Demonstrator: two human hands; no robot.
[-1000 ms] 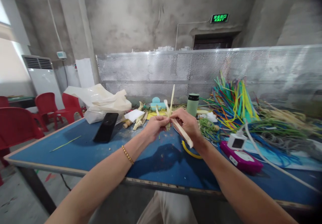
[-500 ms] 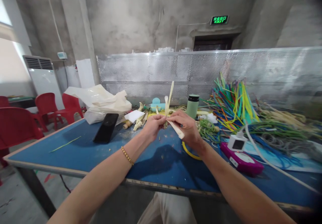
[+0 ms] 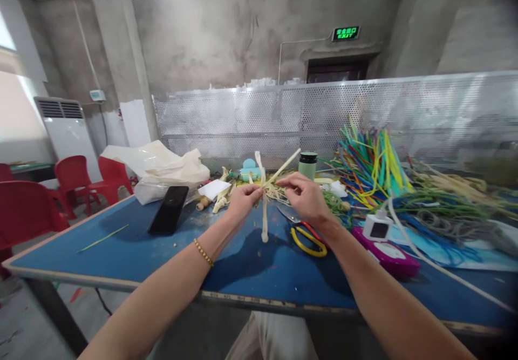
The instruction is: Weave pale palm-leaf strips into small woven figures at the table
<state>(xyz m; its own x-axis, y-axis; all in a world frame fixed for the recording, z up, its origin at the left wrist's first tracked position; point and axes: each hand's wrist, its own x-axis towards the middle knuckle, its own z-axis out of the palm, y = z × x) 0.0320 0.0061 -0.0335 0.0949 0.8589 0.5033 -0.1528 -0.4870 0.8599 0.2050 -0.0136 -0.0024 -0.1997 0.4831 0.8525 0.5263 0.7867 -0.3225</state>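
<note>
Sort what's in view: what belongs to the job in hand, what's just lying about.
Job in hand:
- pale strips, pinched by the left hand, right hand close by
- scissors, probably

Seemingly just lying about:
- phone
- green flask
- purple box
- white bag

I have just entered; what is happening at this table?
Someone is working with pale strips above a blue table. The left hand pinches them near where they cross; the right hand is close beside, its contact unclear. One strip end points toward the table's near edge. Scissors lie on the table near the right hand.
</note>
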